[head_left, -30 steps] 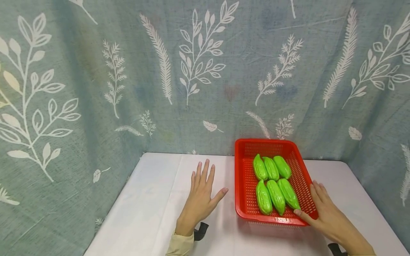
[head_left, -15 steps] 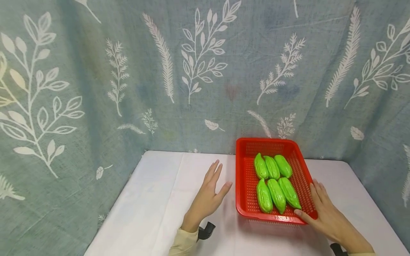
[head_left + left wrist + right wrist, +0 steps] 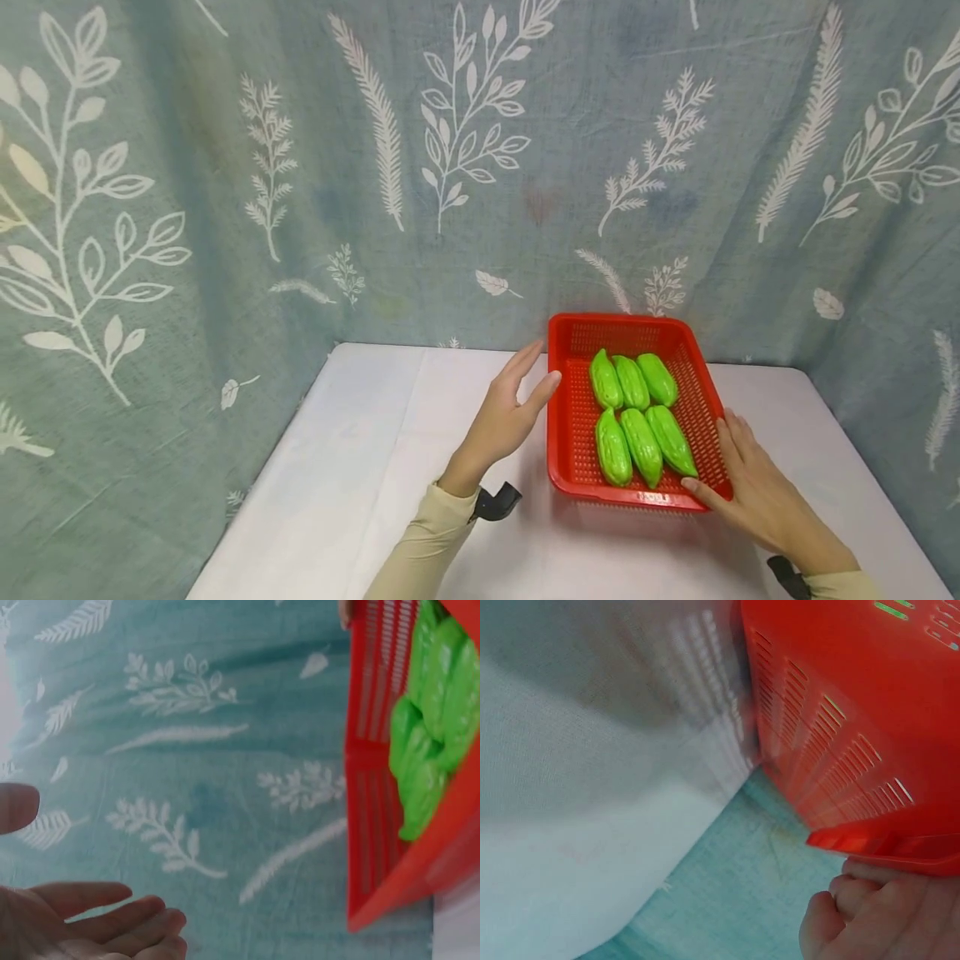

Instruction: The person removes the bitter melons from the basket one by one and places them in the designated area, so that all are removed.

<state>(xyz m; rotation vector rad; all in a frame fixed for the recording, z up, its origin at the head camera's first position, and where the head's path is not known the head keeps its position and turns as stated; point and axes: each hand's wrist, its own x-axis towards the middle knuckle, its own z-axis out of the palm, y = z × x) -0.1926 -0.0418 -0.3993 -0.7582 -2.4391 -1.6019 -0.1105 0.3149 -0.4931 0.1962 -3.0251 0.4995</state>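
Between left hand (image 3: pixel 498 417) and right hand (image 3: pixel 761 487), head view: red basket (image 3: pixel 555 450), 6 green pieces (image 3: pixel 642 450) inside, 2 rows of 3. Right hand grips basket at near right corner, thumb over front rim, other fingers along outer right wall. Left hand just beside left rim, fingers straight, thumb spread, grasping nothing; contact with rim can't be told from this view. Below both hands: white table (image 3: pixel 322 517). Beyond them: grey-green curtain (image 3: pixel 300 192), white leaf print. Just behind each hand: black strap (image 3: pixel 497 502) at wrist, beige sleeve (image 3: pixel 423 542) next to it.

Left wrist view: left thumb at left edge, fingers lower left, all apart from basket. Basket off to the side of that hand, tilted in frame, green pieces against its inside wall. Curtain behind.

Right wrist view: right-hand fingers bent beside basket rim, thumb hidden. Slotted wall next to them, table and curtain farther off.
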